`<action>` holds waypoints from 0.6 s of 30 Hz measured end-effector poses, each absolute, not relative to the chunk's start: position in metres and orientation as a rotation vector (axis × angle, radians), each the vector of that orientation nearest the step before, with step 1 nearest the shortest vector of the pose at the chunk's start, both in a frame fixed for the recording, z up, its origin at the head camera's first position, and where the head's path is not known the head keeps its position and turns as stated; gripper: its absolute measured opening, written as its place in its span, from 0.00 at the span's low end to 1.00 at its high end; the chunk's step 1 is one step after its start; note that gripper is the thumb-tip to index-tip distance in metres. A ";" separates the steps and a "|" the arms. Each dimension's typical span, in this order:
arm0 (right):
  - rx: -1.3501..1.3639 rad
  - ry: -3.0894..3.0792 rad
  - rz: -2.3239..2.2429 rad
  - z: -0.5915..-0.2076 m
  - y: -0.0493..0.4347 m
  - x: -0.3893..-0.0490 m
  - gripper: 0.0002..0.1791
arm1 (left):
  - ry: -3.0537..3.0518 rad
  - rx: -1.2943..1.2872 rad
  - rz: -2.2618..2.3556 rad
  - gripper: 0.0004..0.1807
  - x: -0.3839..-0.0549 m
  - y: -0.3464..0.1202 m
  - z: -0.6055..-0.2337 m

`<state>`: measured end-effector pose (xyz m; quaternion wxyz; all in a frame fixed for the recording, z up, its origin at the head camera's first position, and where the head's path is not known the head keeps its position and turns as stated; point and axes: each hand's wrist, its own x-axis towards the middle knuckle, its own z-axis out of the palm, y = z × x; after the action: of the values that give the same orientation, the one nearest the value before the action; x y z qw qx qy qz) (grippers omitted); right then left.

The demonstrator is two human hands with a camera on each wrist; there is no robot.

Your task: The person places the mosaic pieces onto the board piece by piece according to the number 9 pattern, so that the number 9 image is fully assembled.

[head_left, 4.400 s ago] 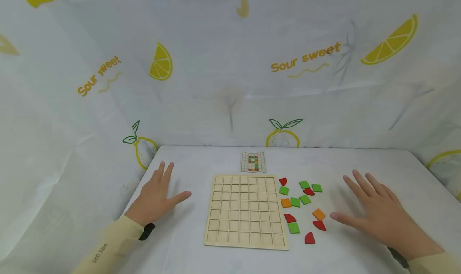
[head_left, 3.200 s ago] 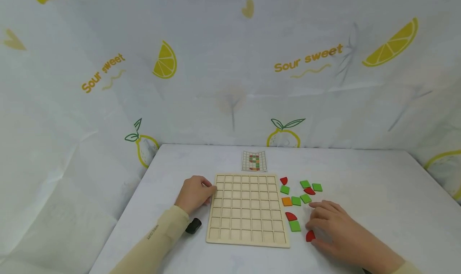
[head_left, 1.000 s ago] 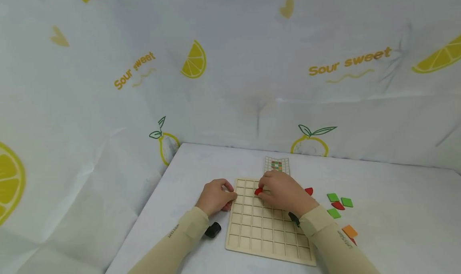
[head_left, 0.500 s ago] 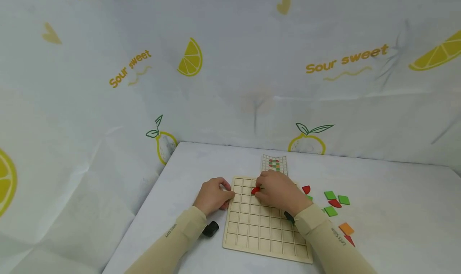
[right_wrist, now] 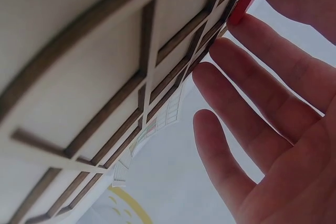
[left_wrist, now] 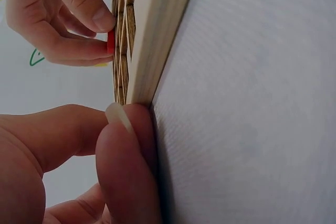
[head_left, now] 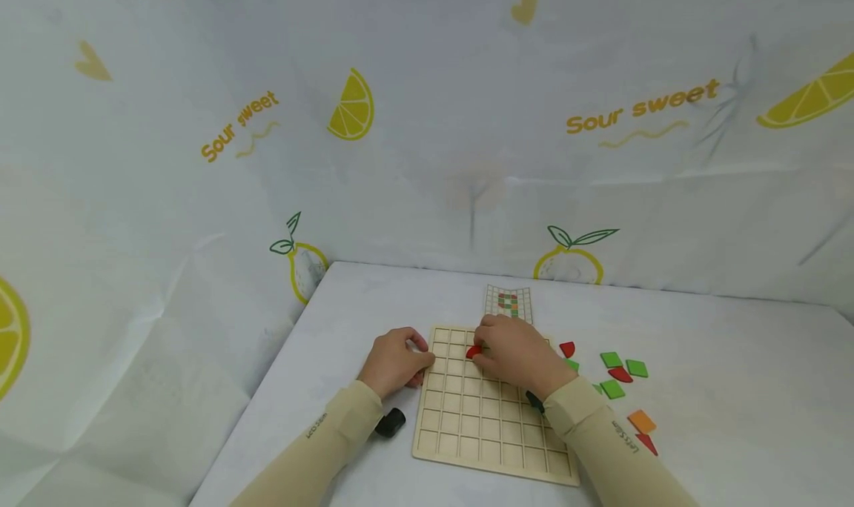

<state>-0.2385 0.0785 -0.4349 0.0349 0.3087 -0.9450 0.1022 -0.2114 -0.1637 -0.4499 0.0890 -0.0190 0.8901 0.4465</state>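
Note:
A square wooden grid board (head_left: 460, 442) lies on the white table. My left hand (head_left: 394, 364) pinches its left edge between thumb and forefinger, close up in the left wrist view. My right hand (head_left: 517, 350) is over the upper part of the board and pinches a red quarter-circle tile (head_left: 473, 351) between thumb and index finger. The red tile (left_wrist: 110, 42) stands on edge at the board's surface in the left wrist view. In the right wrist view the tile (right_wrist: 243, 4) is partly hidden by the fingers; the other fingers are extended beside the board.
Behind the board lies a pattern card (head_left: 494, 299), partly covered by the right hand. Loose tiles lie to the right: green squares (head_left: 612, 388), an orange square (head_left: 642, 421) and red quarter-circles (head_left: 620, 374). The right forearm hides some. A black object (head_left: 391, 422) is at the left wrist.
Both hands were spread open beside the board at first. The left took hold of the board's edge; the right brought a red tile from the right side onto the board. The last half second shows little motion.

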 end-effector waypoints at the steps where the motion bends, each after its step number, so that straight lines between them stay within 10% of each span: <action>1: 0.952 -2.900 0.321 -0.435 0.078 -0.238 0.06 | 2.650 -0.053 1.328 0.07 -0.211 -0.164 -0.450; 18: 0.954 -2.877 0.327 -0.437 0.078 -0.238 0.05 | 2.644 -0.060 1.341 0.08 -0.210 -0.163 -0.449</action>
<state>-0.2377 0.0784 -0.4367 0.0465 0.3126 -0.9427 0.1070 -0.2102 -0.1628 -0.4489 0.0881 -0.0203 0.8882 0.4505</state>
